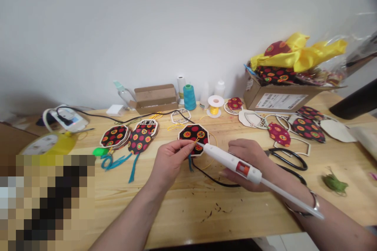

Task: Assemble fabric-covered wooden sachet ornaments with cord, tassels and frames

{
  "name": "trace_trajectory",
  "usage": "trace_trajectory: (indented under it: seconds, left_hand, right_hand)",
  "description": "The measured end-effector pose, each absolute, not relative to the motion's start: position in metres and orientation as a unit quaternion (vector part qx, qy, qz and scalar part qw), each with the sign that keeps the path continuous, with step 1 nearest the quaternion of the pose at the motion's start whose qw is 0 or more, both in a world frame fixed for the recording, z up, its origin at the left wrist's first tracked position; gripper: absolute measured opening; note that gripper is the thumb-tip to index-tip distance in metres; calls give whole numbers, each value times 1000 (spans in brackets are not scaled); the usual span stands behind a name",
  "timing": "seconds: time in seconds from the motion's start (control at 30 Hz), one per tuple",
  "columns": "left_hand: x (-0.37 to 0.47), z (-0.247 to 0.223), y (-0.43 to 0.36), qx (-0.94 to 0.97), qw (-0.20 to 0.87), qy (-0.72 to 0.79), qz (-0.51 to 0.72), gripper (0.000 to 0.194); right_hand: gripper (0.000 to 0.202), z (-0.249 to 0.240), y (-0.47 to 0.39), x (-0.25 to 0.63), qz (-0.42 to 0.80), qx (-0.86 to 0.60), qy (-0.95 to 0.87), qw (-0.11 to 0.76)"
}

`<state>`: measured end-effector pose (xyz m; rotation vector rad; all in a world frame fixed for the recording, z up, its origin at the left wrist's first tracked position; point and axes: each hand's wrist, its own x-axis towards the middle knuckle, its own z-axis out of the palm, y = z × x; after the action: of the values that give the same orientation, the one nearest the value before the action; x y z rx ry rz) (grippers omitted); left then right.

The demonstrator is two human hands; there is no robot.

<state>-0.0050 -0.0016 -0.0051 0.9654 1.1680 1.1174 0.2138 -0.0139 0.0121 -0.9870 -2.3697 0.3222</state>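
My right hand [246,160] is wrapped round a white hot glue gun [225,157], a clear glue stick jutting from its back end. The gun's nozzle points left at an octagonal piece [193,132] with a pale wooden rim and black flowered fabric. Over that piece my left hand [173,155] pinches the end of a yellow cord [196,140], thumb and forefinger pressed together close to the nozzle. A teal ribbon [190,162] hangs below the piece. Whether the nozzle touches the cord I cannot tell.
Finished-looking fabric pieces [114,136] with teal ribbons lie at left. Black-handled scissors [290,159] rest right of my right hand. Behind stand a teal thread cone [189,97], a yellow cord spool [216,104] and a cardboard box [279,98] of fabric. A black cable [212,179] crosses the table.
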Motion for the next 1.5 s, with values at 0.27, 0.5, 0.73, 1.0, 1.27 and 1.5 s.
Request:
trace_trajectory:
  seconds: [0.27, 0.5, 0.73, 1.0, 1.27, 1.5]
  left_hand:
    - [-5, -4, -2, 408, 585, 509, 482, 18]
    - [-5, -4, -1, 407, 588, 510, 478, 18]
    - [-3, -3, -2, 406, 593, 516, 466, 18]
    - [-7, -8, -2, 402, 605, 497, 474, 15]
    - [-6, -3, -3, 374, 642, 474, 472, 16]
    - [-8, -5, -4, 402, 650, 468, 443, 14]
  right_hand:
    - [38, 14, -12, 216, 122, -371, -877, 281]
    - [35, 18, -12, 218, 109, -377, -876, 281]
    - [31, 13, -11, 219, 31, -406, -846, 345]
    - [14, 12, 13, 243, -111, -553, -815, 130]
    - [27, 8, 15, 253, 85, -567, -817, 64]
    - [25, 23, 9, 237, 258, -525, -754, 299]
